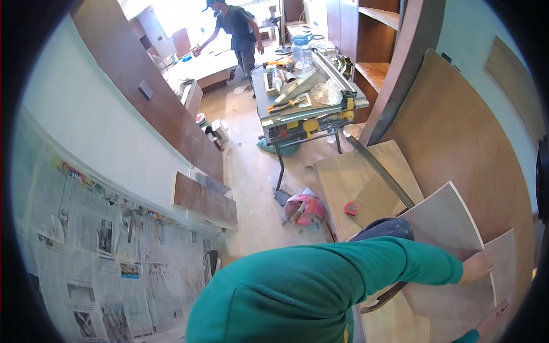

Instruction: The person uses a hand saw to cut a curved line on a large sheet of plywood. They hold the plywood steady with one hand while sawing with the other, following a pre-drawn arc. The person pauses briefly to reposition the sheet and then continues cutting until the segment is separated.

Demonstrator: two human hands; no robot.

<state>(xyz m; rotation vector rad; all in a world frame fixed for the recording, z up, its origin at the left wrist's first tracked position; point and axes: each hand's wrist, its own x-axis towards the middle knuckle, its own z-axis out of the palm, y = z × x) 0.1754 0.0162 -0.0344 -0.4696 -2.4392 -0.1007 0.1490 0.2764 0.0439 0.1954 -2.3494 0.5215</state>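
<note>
My left hand (477, 265), at the end of a green sleeve, grips the edge of a thin pale panel (443, 220) with a white edge. Below it, my right hand (490, 320) has its fingers on the edge of another pale panel (503, 263) at the lower right, partly cut off by the dark rim. Both panels lean by a large curved wooden board (483, 160). Beside them lie a plywood sheet (363, 168), a red tape measure (350, 208) and a long metal rail (382, 174).
A folding work table (269, 117) holds tools and bottles. A pink bag of scraps (306, 211) sits on the floor near cans (217, 131). Newspaper covers the left surface (114, 246). A co-worker (237, 31) stands by a far counter. Open wooden shelves (374, 74) stand right.
</note>
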